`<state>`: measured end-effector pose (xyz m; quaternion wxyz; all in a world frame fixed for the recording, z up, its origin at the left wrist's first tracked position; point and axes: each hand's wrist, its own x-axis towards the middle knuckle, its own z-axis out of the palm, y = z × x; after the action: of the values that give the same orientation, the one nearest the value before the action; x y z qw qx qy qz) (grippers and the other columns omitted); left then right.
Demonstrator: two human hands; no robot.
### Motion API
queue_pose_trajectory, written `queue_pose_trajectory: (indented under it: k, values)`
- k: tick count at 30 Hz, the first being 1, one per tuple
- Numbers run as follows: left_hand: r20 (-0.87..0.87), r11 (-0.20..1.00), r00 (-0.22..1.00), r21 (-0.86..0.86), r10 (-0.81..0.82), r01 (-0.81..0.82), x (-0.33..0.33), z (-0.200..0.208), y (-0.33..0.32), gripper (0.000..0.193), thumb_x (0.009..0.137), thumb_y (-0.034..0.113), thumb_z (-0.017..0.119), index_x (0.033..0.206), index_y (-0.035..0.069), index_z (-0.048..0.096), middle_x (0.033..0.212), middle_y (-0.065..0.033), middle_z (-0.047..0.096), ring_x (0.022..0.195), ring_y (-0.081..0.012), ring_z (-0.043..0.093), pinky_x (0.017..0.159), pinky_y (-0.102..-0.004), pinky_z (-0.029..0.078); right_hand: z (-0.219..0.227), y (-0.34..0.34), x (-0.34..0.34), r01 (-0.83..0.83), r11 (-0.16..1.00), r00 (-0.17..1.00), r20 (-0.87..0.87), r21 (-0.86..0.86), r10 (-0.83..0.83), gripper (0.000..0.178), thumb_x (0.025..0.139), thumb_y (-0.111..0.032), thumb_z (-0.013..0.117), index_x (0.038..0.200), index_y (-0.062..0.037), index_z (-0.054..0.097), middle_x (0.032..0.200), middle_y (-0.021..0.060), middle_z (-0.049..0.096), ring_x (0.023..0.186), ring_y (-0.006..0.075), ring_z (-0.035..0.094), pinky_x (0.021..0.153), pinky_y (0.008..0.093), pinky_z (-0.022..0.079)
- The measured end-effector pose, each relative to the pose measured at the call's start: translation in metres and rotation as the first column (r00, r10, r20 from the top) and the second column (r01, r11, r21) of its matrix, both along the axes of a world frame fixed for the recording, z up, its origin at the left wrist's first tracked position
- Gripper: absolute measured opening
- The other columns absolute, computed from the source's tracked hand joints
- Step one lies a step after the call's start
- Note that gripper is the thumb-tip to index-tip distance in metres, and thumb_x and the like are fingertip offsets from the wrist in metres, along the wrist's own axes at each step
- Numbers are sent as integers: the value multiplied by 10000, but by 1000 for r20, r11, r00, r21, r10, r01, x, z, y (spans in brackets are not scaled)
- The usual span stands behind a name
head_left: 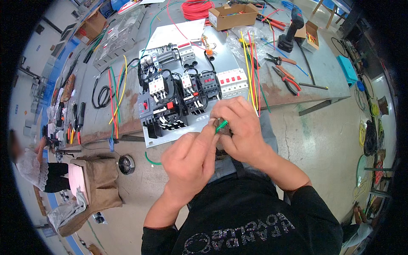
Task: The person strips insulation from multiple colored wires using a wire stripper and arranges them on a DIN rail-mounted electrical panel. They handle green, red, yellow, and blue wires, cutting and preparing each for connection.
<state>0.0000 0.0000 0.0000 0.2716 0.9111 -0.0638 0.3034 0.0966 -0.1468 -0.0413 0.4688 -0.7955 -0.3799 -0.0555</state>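
Close in front of my body, my left hand (190, 154) and my right hand (241, 127) meet near the front edge of a metal panel (170, 137). A short green piece (221, 126), apparently the end of a wire or sleeve, shows between them. My left thumb and finger pinch it, and my right fingers curl round its other side. Something dark and brownish sits under my right fingers, too hidden to name. A green wire (152, 161) curves out to the left of my left hand. On the panel stand several contactors (209, 83) and a row of red-switched breakers (233, 80).
Right of the panel lie upright-running coloured wires (253, 72), wire strippers (280, 59), red-handled pliers (291, 84) and a cordless driver (293, 27). A cardboard box (233, 17) and a red wire coil (196, 8) are at the back. A cloth-draped chair (100, 180) and another person (36, 165) are left.
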Motion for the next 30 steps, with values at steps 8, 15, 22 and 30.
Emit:
queue_pose_trajectory:
  k: [8, 15, 22, 30]
  values:
    - [94, 999, 995, -32, -24, 27, 1, -10, -2, 265, 838, 12, 770, 1098, -5, 725, 686, -77, 519, 534, -222, 503, 492, -342, 398, -9, 8, 10, -16, 989, 969, 245, 148, -21, 209, 768, -100, 730, 915, -60, 587, 945, 113, 597, 893, 358, 584, 812, 454, 414]
    - [-64, 954, 985, -269, -158, 135, -11, 7, -6, 183, 881, 20, 739, 1059, -11, 709, 667, -82, 486, 527, -210, 475, 490, -329, 374, -8, 11, 27, -175, 945, 915, 401, 276, 52, 260, 762, -157, 798, 861, -45, 586, 928, 115, 594, 890, 355, 618, 753, 454, 499]
    - [-164, 845, 907, -456, -388, 279, -25, 44, 4, 119, 945, 42, 685, 1052, -11, 694, 710, -72, 546, 572, -160, 489, 529, -312, 397, 28, 19, 43, -370, 880, 751, 653, 299, 94, 265, 766, -221, 799, 876, -58, 620, 992, 102, 613, 961, 343, 645, 755, 421, 504]
    - [-228, 414, 731, -907, -643, 81, -20, 49, 24, 188, 1000, 152, 678, 1053, -25, 709, 802, 36, 580, 704, -32, 456, 600, -219, 354, 59, 22, 52, -371, 899, 686, 722, 235, 94, 280, 742, -253, 785, 736, -101, 551, 883, 60, 605, 866, 279, 638, 671, 382, 453]
